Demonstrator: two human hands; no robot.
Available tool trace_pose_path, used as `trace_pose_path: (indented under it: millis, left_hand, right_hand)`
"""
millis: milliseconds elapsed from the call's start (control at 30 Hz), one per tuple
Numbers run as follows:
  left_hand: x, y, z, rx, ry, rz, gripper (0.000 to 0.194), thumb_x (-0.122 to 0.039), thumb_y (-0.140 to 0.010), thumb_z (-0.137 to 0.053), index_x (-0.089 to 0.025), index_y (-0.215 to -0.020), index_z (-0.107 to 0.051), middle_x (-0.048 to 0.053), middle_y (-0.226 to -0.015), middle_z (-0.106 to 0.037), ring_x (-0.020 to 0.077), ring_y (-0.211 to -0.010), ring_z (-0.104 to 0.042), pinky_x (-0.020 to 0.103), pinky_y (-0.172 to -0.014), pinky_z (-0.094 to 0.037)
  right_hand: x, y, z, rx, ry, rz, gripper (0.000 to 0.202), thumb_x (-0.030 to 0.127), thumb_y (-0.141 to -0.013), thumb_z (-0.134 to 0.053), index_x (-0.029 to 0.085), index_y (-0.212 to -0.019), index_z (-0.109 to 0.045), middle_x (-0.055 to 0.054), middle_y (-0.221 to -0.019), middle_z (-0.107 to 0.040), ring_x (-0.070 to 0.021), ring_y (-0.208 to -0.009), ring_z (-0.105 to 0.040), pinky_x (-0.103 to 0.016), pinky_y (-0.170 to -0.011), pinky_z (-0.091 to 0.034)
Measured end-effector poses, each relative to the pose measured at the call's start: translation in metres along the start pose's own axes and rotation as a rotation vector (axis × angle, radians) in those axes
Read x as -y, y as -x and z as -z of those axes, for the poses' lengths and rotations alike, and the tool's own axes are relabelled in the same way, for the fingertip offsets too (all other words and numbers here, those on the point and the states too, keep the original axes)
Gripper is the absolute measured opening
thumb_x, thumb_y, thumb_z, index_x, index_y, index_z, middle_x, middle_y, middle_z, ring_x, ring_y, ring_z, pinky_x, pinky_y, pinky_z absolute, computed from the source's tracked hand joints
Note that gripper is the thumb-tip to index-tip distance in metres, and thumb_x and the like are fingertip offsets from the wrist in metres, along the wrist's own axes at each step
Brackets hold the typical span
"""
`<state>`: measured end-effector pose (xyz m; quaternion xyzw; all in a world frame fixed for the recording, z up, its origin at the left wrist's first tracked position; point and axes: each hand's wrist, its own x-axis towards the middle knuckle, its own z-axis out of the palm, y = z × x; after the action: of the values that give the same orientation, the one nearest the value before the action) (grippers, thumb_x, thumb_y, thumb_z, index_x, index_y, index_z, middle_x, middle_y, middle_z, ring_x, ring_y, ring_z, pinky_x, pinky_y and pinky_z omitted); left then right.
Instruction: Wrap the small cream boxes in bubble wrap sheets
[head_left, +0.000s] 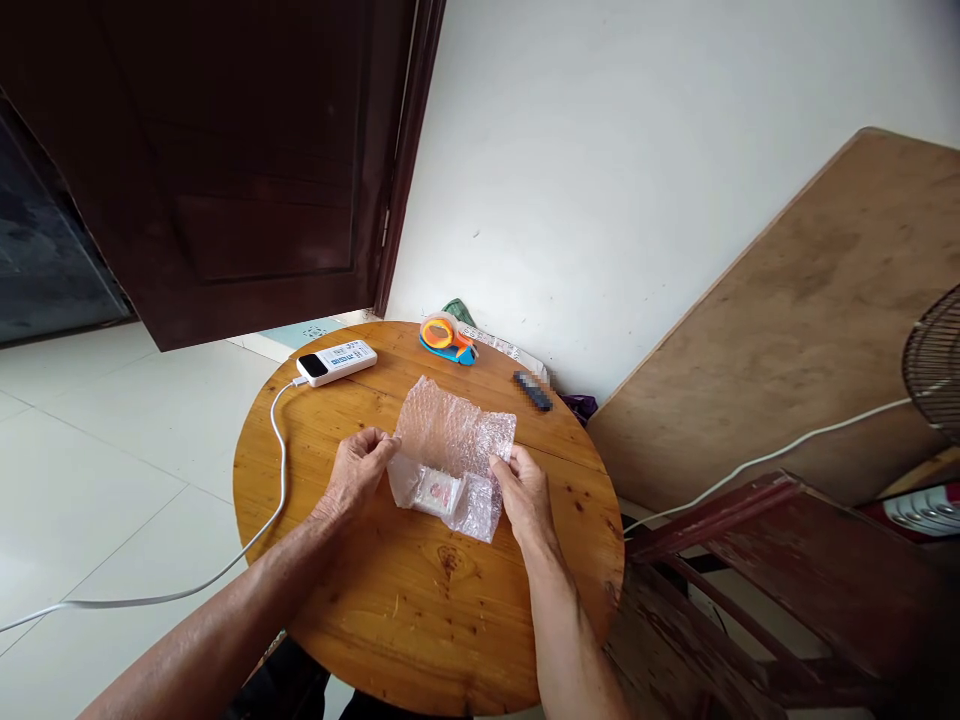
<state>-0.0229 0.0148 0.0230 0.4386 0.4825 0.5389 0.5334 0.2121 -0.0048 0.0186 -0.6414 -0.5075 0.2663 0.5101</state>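
Observation:
A sheet of clear bubble wrap [446, 425] lies over the middle of the round wooden table [405, 640], its far part raised and curved. On its near part rests a small flat packet [437, 492], white with a reddish print. My left hand [358, 468] pinches the left edge of the wrap between thumb and fingers. At the right edge, my right hand [523, 490] grips the wrap the same way, thumb on top.
A white power bank [337, 362] with a white cable [282, 450] sits at the table's back left. Behind the wrap are an orange and blue tape dispenser [448, 338] and a dark blurred object [532, 390]. A reddish wooden chair [787, 540] stands at the right.

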Motion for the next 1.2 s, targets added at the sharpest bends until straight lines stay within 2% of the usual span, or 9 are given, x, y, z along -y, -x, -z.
trace_pose_path:
  millis: [200,400,533,633,700,833,967,1100,1200]
  left_hand:
    - [0.002,-0.005,0.002,-0.017,0.180,0.161,0.032,-0.043,-0.062,-0.070,-0.018,-0.065,-0.052,-0.007,-0.051,-0.051,0.0077,-0.042,-0.045,0.020,-0.043,-0.037]
    - [0.000,-0.003,0.002,-0.019,0.167,0.140,0.029,-0.042,-0.063,-0.068,-0.018,-0.066,-0.052,-0.006,-0.054,-0.053,0.0087,-0.044,-0.048,0.020,-0.044,-0.038]
    - [-0.002,-0.001,0.001,0.000,0.098,0.080,0.031,-0.045,-0.067,-0.067,-0.017,-0.074,-0.057,-0.005,-0.060,-0.054,0.0093,-0.050,-0.049,0.021,-0.050,-0.041]
    - [-0.004,0.001,0.001,0.007,-0.012,-0.020,0.039,-0.051,-0.073,-0.064,-0.016,-0.091,-0.064,0.002,-0.078,-0.063,0.0155,-0.069,-0.059,0.027,-0.064,-0.048]
    - [-0.005,0.002,0.002,0.002,-0.137,-0.152,0.043,-0.051,-0.074,-0.063,-0.016,-0.100,-0.067,0.008,-0.102,-0.064,0.0220,-0.092,-0.062,0.032,-0.077,-0.051]
    - [-0.003,0.005,0.002,0.065,-0.313,-0.338,0.039,-0.049,-0.079,-0.061,-0.020,-0.102,-0.071,0.013,-0.130,-0.054,0.0303,-0.125,-0.050,0.040,-0.092,-0.049]
    - [0.000,0.007,0.003,0.065,-0.406,-0.386,0.033,-0.047,-0.085,-0.057,-0.021,-0.098,-0.072,0.013,-0.131,-0.054,0.0302,-0.126,-0.051,0.045,-0.099,-0.047]
    - [0.001,0.011,0.004,0.032,-0.553,-0.586,0.026,-0.038,-0.087,-0.055,-0.020,-0.100,-0.069,0.012,-0.137,-0.052,0.0295,-0.124,-0.050,0.048,-0.105,-0.042]
    - [0.005,0.012,0.002,0.166,-0.683,-0.668,0.031,-0.033,-0.087,-0.052,-0.018,-0.111,-0.065,0.012,-0.129,-0.060,0.0285,-0.115,-0.055,0.049,-0.102,-0.042]
  right_hand:
    - [-0.009,-0.006,0.010,0.005,0.122,-0.020,0.034,0.042,-0.073,-0.058,0.018,-0.097,-0.063,0.005,-0.054,-0.057,-0.0147,-0.049,-0.048,-0.025,-0.050,-0.035]
    - [-0.009,-0.006,0.010,-0.004,0.238,0.016,0.033,0.042,-0.076,-0.053,0.020,-0.099,-0.063,0.004,-0.055,-0.060,-0.0171,-0.050,-0.052,-0.027,-0.052,-0.037]
    - [-0.008,-0.006,0.009,-0.011,0.292,0.056,0.036,0.042,-0.075,-0.056,0.019,-0.103,-0.064,-0.001,-0.069,-0.070,-0.0208,-0.064,-0.062,-0.031,-0.063,-0.045]
    - [-0.008,-0.006,0.007,-0.066,0.274,0.087,0.042,0.041,-0.075,-0.058,0.018,-0.109,-0.064,-0.007,-0.091,-0.074,-0.0202,-0.070,-0.065,-0.032,-0.067,-0.049]
    - [-0.006,-0.005,0.005,-0.126,0.252,0.143,0.043,0.040,-0.076,-0.059,0.018,-0.113,-0.062,-0.010,-0.107,-0.072,-0.0196,-0.075,-0.065,-0.032,-0.068,-0.050]
    - [0.002,0.000,0.002,-0.211,0.236,0.302,0.034,0.034,-0.081,-0.057,0.020,-0.111,-0.062,-0.011,-0.115,-0.068,-0.0214,-0.089,-0.065,-0.034,-0.072,-0.051]
    - [0.016,0.011,0.000,-0.169,0.237,0.464,0.017,0.029,-0.087,-0.055,0.021,-0.098,-0.064,-0.008,-0.106,-0.070,-0.0214,-0.094,-0.065,-0.034,-0.077,-0.051]
    - [0.027,0.023,-0.006,-0.069,0.266,0.553,0.015,0.026,-0.089,-0.054,0.022,-0.100,-0.065,-0.006,-0.100,-0.071,-0.0218,-0.095,-0.065,-0.036,-0.085,-0.051]
    - [0.031,0.030,-0.013,0.108,0.302,0.611,0.024,0.027,-0.090,-0.054,0.023,-0.112,-0.063,-0.006,-0.103,-0.072,-0.0228,-0.099,-0.065,-0.036,-0.089,-0.049]
